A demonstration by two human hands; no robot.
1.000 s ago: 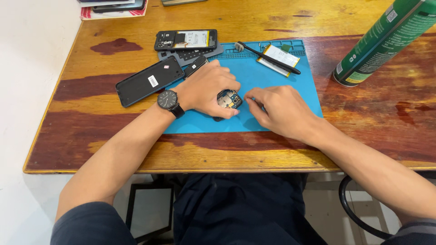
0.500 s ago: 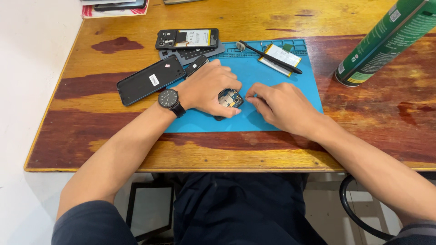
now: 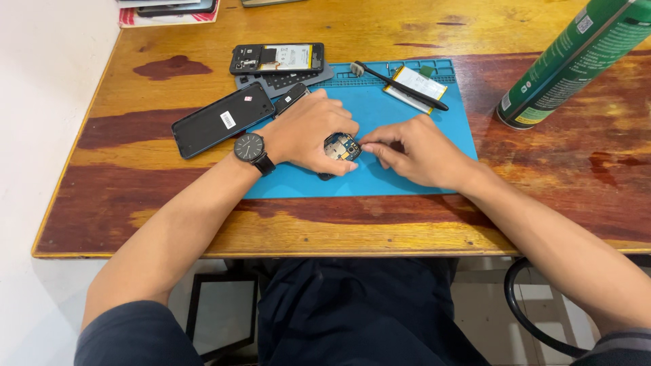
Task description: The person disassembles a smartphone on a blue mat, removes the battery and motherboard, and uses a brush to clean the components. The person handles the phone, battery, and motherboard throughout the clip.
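Observation:
A small phone circuit board [image 3: 341, 146] lies on the blue repair mat [image 3: 400, 177] near the table's middle. My left hand [image 3: 308, 134], with a black wristwatch [image 3: 251, 148] on the wrist, is curled over the board and grips it. My right hand [image 3: 415, 150] rests on the mat just right of it, fingertips pinched against the board's right edge. Whether those fingers hold a small part or tool is hidden.
A black phone back panel [image 3: 222, 120] lies left of the mat, an opened phone body [image 3: 277, 58] behind it. A flat battery [image 3: 415, 87] and a black brush [image 3: 397, 85] sit at the mat's far edge. A green spray can [image 3: 573, 61] stands at right on the wooden table [image 3: 169, 224].
My right hand's fingertips have shifted slightly left, closer against the board. My left hand keeps its grip in the same place.

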